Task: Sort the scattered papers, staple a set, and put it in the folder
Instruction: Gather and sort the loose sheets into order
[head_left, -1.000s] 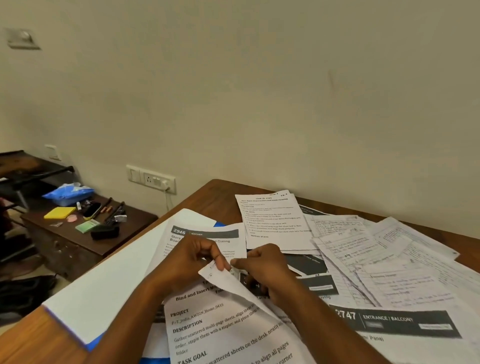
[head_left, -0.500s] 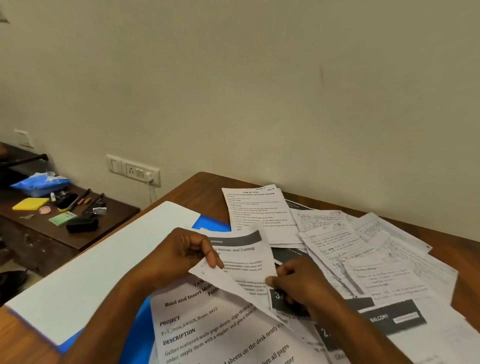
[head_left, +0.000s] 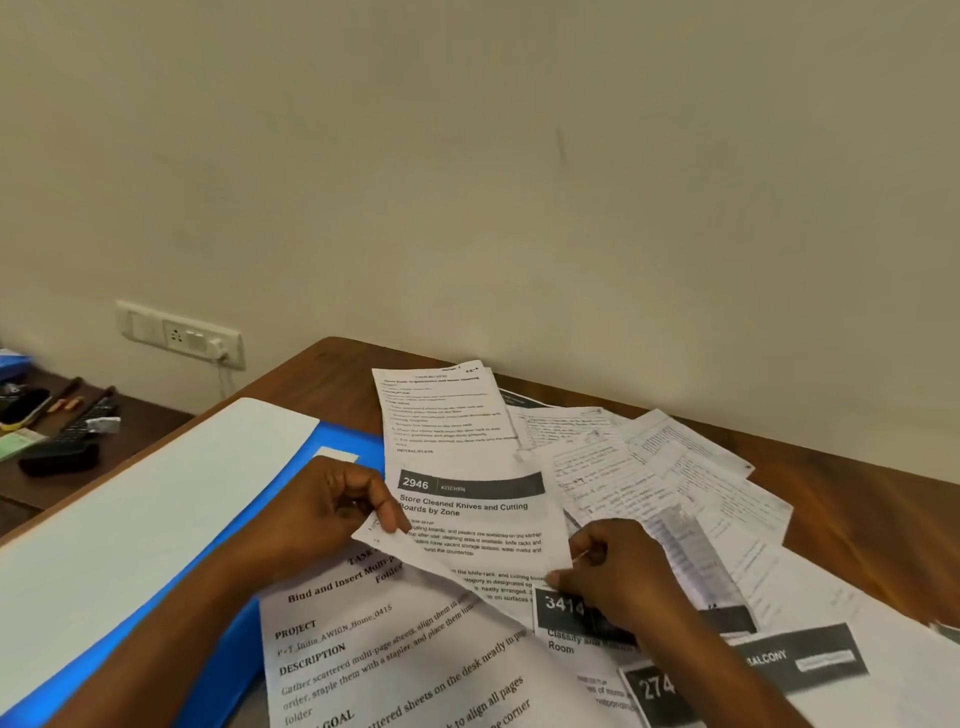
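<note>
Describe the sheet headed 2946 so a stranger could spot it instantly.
Start at the wooden desk, then the paper pile beside the blue folder. The 2946 sheet lies just right of the left hand; its dark banner reads 2946 KITCHEN, titled Store Cleaned Knives.

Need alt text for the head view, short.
A person's left hand pinches a folded-over sheet corner while the right hand rests on scattered papers on a wooden desk; an open blue folder lies at left.
</note>
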